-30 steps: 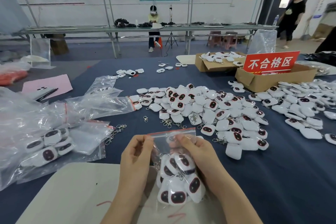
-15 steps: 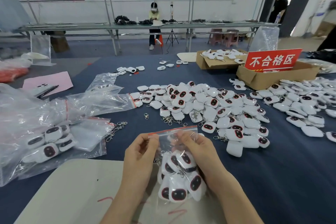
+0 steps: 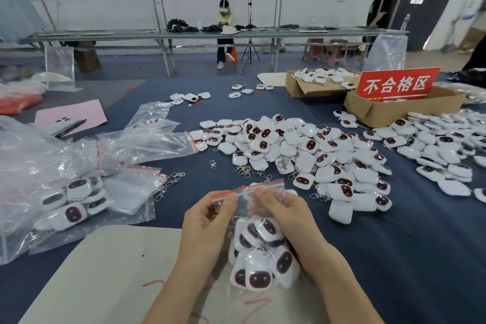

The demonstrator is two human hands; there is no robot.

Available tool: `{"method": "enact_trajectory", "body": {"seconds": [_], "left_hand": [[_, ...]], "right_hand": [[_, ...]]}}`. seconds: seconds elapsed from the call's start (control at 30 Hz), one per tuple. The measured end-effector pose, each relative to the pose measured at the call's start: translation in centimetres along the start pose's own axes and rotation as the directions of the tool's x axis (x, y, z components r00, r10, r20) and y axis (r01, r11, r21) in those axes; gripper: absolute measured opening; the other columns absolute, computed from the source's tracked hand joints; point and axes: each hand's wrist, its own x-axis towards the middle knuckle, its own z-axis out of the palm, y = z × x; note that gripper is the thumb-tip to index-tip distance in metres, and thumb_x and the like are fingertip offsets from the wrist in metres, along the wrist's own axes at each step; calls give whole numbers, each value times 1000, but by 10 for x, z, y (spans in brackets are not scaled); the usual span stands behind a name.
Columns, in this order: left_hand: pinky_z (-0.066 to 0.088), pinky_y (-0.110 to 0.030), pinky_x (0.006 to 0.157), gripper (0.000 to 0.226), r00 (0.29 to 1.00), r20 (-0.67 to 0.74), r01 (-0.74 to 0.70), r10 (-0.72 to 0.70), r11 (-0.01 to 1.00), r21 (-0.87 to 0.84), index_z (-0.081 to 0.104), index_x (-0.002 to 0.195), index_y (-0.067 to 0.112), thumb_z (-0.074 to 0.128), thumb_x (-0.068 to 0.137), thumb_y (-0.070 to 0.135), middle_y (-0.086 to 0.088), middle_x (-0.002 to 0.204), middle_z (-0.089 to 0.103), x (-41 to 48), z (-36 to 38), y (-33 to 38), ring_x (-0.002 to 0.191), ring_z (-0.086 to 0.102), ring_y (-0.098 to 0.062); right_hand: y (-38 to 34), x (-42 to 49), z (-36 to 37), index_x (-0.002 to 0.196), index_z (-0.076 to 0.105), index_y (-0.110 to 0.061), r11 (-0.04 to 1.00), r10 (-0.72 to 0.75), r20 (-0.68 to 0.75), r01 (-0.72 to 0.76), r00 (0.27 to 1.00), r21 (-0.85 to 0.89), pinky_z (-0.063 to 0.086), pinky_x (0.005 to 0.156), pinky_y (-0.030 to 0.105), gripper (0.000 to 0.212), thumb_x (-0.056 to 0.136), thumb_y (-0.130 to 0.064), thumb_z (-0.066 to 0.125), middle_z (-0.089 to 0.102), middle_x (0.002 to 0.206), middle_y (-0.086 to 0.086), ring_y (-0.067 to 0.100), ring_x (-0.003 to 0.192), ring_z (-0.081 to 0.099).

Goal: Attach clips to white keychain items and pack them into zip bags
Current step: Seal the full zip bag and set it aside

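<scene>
At six o'clock, over a white board, both hands are clamped on a clear zip bag. The left hand pinches its red-striped top edge, and the right hand grips the upper right side with curled fingers. White keychain items fill the bag's lower half. On the blue tabletop, a loose pile of keychains lies at twelve to one o'clock. Metal clips sit at the pile's near edge, and a stack of empty bags lies at nine o'clock.
</scene>
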Motion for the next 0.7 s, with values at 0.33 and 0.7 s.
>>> {"method": "enact_trajectory", "body": {"seconds": [0.33, 0.7], "left_hand": [[57, -20, 68, 10, 995, 98, 38, -31, 997, -64, 78, 92, 31, 69, 92, 26, -1, 90, 79, -2, 0, 6, 84, 76, -17], [55, -16, 65, 14, 995, 91, -30, 30, 1000, 3, 76, 89, 32, 69, 94, 22, 2, 86, 78, -4, 3, 5, 79, 75, -12]], "right_hand": [[0, -1, 1, 90, 80, -20, 999, -41, 60, 42, 997, -23, 57, 68, 24, 22, 89, -40, 72, 78, 91, 10, 23, 83, 76], [1, 1, 2, 93, 80, -14, 995, -87, 63, 90, 994, -42, 56, 67, 22, 11, 89, -23, 73, 79, 91, 9, 21, 82, 76]]}}
